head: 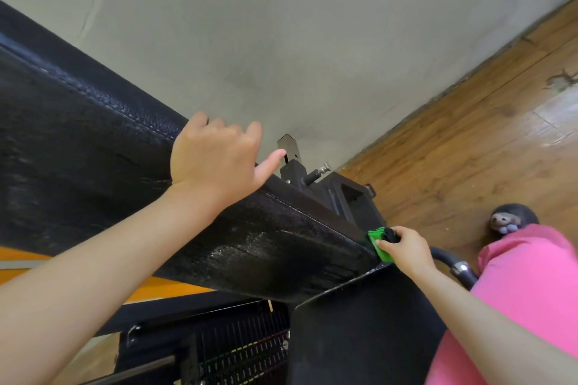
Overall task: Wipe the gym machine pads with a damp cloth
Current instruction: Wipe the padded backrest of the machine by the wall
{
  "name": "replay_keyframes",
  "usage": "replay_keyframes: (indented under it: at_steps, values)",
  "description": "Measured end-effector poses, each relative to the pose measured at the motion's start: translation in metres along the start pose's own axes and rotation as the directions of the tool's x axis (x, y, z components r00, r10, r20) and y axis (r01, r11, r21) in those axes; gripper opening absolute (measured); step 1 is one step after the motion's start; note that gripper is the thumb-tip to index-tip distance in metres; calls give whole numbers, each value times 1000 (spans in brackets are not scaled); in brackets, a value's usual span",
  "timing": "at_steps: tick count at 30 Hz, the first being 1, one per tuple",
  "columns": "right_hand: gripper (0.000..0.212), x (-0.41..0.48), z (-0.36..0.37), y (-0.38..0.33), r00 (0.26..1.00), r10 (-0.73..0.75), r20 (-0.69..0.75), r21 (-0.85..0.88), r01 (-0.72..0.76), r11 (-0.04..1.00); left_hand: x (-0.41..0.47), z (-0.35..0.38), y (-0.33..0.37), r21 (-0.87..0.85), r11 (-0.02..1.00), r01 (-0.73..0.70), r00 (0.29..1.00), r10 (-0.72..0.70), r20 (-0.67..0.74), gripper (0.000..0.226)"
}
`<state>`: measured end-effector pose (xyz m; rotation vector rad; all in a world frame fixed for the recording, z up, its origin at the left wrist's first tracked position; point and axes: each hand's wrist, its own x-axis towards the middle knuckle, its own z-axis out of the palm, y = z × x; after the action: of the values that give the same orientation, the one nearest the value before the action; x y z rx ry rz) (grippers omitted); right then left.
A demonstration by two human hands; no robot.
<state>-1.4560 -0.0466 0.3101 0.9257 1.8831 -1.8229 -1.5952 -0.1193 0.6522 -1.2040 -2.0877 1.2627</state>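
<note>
Black pad (93, 141) of the gym machine, mid-wipe. Of the two hands, the right hand (406, 248) pinches the green cloth (380, 244) against the pad's lower end. The left hand (215, 159) curls its fingers over the far edge. A wet sheen near the cloth suggests this end is wiped. The upper stretch possibly remains, though its dull, blurred texture makes this uncertain.

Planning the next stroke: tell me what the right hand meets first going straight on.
The pad: the right hand, gripping the cloth, points at its end, which the cloth seems to touch.
</note>
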Motion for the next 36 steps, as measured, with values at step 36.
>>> replay_keyframes:
  at_steps: [36]
  values:
    - [25,-81,-19,-113,934,-338,118,550,222,805,-2,4,4,-21,997,79,995,-80,-54,54]
